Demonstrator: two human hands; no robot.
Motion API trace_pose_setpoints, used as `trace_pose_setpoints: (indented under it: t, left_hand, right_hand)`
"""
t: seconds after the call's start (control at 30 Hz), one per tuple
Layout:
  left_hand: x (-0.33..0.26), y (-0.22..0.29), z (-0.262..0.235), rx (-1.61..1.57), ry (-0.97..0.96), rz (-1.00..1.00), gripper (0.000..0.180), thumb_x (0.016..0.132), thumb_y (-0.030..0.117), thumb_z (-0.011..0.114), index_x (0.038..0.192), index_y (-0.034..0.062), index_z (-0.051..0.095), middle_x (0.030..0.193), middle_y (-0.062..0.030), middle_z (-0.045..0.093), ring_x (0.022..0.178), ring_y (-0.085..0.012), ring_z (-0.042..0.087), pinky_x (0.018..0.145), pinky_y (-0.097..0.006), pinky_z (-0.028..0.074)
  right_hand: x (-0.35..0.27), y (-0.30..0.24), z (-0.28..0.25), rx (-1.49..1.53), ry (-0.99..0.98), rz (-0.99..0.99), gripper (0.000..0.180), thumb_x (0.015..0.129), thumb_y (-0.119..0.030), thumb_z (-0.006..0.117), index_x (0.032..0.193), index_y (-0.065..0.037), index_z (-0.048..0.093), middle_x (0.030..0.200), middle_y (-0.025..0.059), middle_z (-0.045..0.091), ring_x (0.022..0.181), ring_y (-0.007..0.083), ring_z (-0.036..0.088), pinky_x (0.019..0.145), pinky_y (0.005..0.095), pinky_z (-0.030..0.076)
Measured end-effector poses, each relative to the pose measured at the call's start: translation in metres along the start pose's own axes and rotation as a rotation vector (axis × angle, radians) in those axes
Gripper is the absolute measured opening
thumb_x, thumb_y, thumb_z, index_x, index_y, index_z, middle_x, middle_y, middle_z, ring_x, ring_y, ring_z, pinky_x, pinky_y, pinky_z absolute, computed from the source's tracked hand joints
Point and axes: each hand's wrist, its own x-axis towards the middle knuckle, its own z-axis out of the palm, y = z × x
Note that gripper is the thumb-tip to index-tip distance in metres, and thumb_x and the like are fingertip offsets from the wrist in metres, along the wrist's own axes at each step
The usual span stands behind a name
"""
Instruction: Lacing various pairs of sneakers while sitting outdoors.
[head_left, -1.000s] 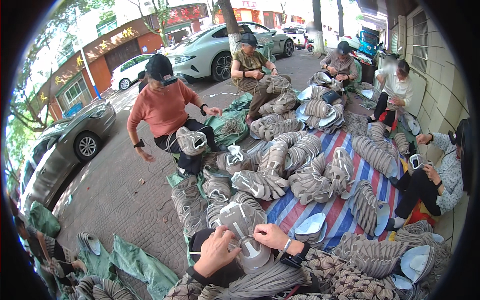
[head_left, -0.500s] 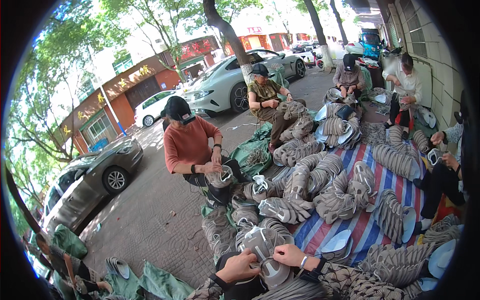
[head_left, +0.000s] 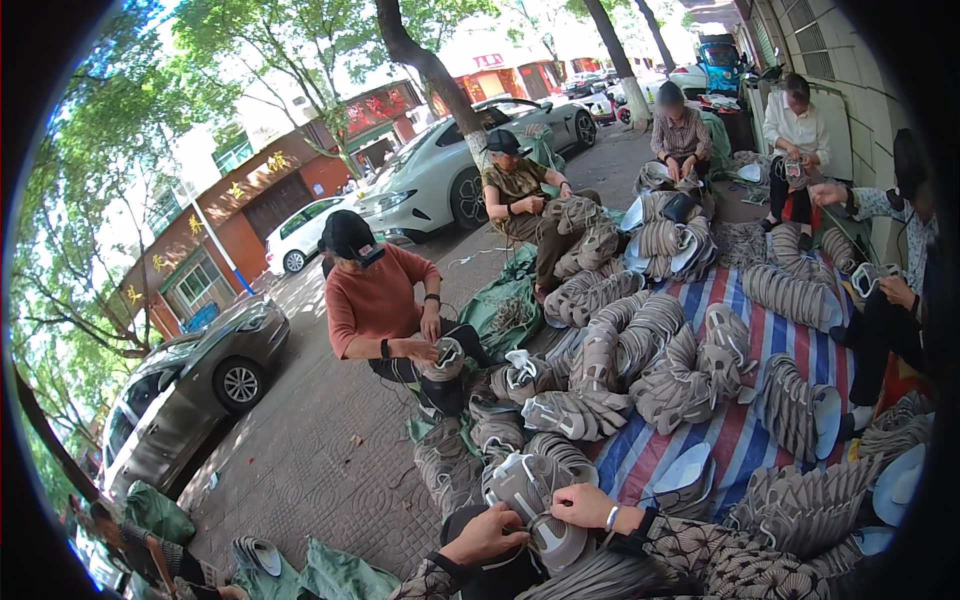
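Note:
A grey-beige shoe upper (head_left: 522,482) with pale trim lies over my dark-clothed lap, at the bottom centre. My left hand (head_left: 487,534) is closed, its fingertips pinched at the upper's left edge. On the other side, my right hand (head_left: 582,507), with a silver bracelet at the wrist, pinches at the upper's middle. Whether a thin lace runs between the fingers is too small to tell. Just below my right forearm lies a bundle of grey laces (head_left: 610,578). More stacked uppers (head_left: 558,455) sit right behind the one I hold.
Rows of nested shoe uppers (head_left: 577,412) cover much of the striped sheet (head_left: 640,455). Several seated co-workers handle uppers around it, the nearest in a coral top (head_left: 385,290). Green sacks (head_left: 345,572) lie on the paving at lower left. Parked cars (head_left: 195,385) stand beyond.
The whole view has shifted slightly. My hands stay at the same upper, the left one moved a little up along its edge. At far right a co-worker's hand has swung outward from an upper.

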Motion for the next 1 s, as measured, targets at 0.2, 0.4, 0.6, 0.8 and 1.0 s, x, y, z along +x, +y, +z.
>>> trace_pose_setpoints:
  t: [0.2,0.4,0.6,0.8,1.0]
  left_hand:
    - [0.001,0.000,0.008,0.042,0.078,-0.022,0.023,0.080,0.027,0.062,0.083,0.0050,0.058,0.093,-0.0166,0.052,0.081,-0.0373,0.058,0.069,-0.045,0.048]
    - [0.008,0.017,0.003,-0.053,0.071,-0.071,0.022,0.082,0.025,0.057,0.085,0.0037,0.060,0.092,-0.0168,0.052,0.084,-0.0362,0.057,0.073,-0.043,0.048]
    - [0.009,0.011,0.012,-0.097,-0.038,-0.230,0.029,0.084,0.022,0.046,0.087,-0.0019,0.062,0.092,-0.0215,0.056,0.086,-0.0403,0.058,0.076,-0.046,0.048]
    - [0.031,0.034,0.018,-0.030,0.035,-0.385,0.034,0.079,0.024,0.048,0.083,-0.0050,0.064,0.081,-0.0255,0.063,0.076,-0.0413,0.063,0.072,-0.047,0.050]
    - [-0.002,0.009,0.008,-0.520,-0.027,-0.521,0.024,0.084,0.017,0.053,0.077,-0.0039,0.062,0.055,0.0010,0.049,0.048,-0.0077,0.048,0.043,-0.025,0.042]
  right_hand:
    - [0.007,-0.004,-0.001,-0.001,0.026,-0.075,0.020,0.077,-0.024,0.060,0.071,-0.005,0.060,0.066,0.0145,0.059,0.062,0.0287,0.060,0.057,0.0360,0.045]
    - [0.007,-0.011,-0.014,-0.011,0.020,-0.007,0.020,0.075,-0.022,0.060,0.067,-0.004,0.057,0.065,0.0147,0.058,0.060,0.0325,0.058,0.055,0.0388,0.044]
    - [0.003,-0.012,-0.002,0.006,-0.040,-0.013,0.019,0.076,-0.018,0.061,0.069,-0.001,0.058,0.064,0.0132,0.057,0.057,0.0271,0.055,0.054,0.0354,0.043]
    - [-0.001,-0.014,-0.012,-0.089,0.023,-0.033,0.017,0.077,-0.018,0.061,0.072,-0.002,0.059,0.065,0.0135,0.056,0.057,0.0256,0.056,0.054,0.0345,0.043]
    - [0.012,-0.011,0.020,-0.076,-0.006,-0.096,0.021,0.077,-0.025,0.056,0.073,-0.005,0.059,0.073,0.0161,0.061,0.069,0.0369,0.059,0.061,0.0437,0.046]
